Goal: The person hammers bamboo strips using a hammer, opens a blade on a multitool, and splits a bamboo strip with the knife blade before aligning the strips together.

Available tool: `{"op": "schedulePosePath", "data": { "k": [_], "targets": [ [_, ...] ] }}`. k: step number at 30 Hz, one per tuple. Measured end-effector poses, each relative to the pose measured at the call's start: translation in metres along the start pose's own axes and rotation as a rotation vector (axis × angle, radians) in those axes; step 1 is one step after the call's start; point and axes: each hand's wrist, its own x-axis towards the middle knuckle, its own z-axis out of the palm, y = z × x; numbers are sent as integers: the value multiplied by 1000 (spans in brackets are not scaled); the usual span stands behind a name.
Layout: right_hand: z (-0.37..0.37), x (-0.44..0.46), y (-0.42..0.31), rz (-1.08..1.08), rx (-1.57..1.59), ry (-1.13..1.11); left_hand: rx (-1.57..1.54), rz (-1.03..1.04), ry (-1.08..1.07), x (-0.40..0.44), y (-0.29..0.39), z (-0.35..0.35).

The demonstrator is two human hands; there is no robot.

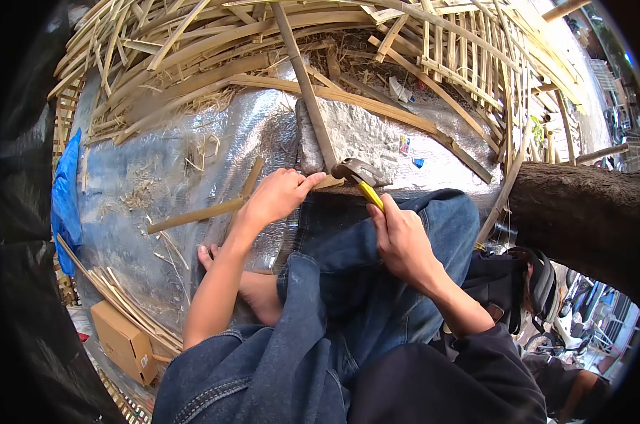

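My right hand (403, 240) grips the yellow handle of a claw hammer (366, 185). The hammer's dark metal head is at the front edge of a rough concrete block (355, 134). My left hand (277, 196) is closed over a bamboo strip (196, 215), which shows on both sides of the hand; the fingers' undersides are hidden. That strip's right end lies by the block and close to the hammer head. A long, flat bamboo slat (302, 78) runs from the top of the view down across the block to the hammer head.
Silvery foil sheeting (147, 247) covers the ground, with bamboo scraps on it. Woven bamboo frames (468, 49) curve around the far side. A tree trunk (582, 212) and a black bag (497, 283) are at right. A cardboard box (124, 340) and blue plastic (67, 201) lie left.
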Motion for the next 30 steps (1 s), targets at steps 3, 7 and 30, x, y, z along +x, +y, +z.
{"op": "schedulePosePath", "data": {
  "k": [3,7,30],
  "targets": [
    [3,4,11,16,-22,-47,-96,-59,-49,-2,22,-21],
    [-4,0,3,9,38,-15,-146,-230,-11,-2,42,-39],
    [-13,8,8,37,10,-12,272,400,349,135,24,-38]
  ]
}}
